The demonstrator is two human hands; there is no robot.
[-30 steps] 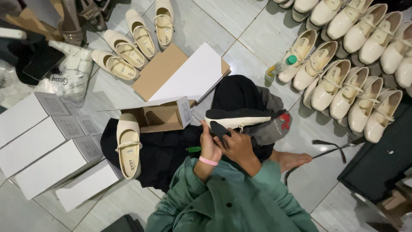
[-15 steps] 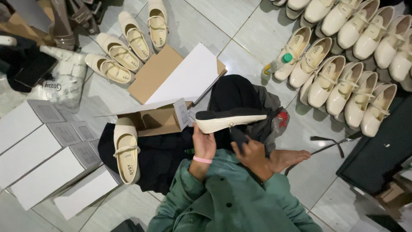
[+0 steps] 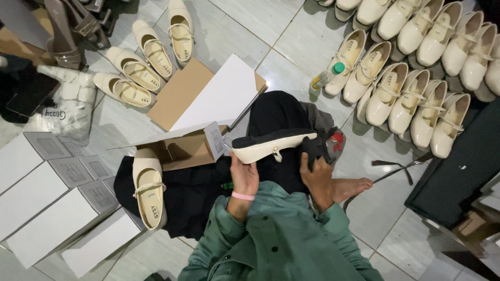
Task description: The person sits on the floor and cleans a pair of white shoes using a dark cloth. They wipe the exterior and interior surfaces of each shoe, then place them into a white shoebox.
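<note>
Left hand [image 3: 244, 177] grip closed on cream shoe [image 3: 273, 147], right hand [image 3: 315, 174] apparently steadying toe

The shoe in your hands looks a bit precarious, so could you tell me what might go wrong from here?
The left hand holds the cream shoe only by its heel end, sole up, so it could tip or slip onto the lap. The right hand presses a dark cloth near the toe; a smear on the pale upper seems possible. The open box sits close beside the shoe and might get knocked.
</note>
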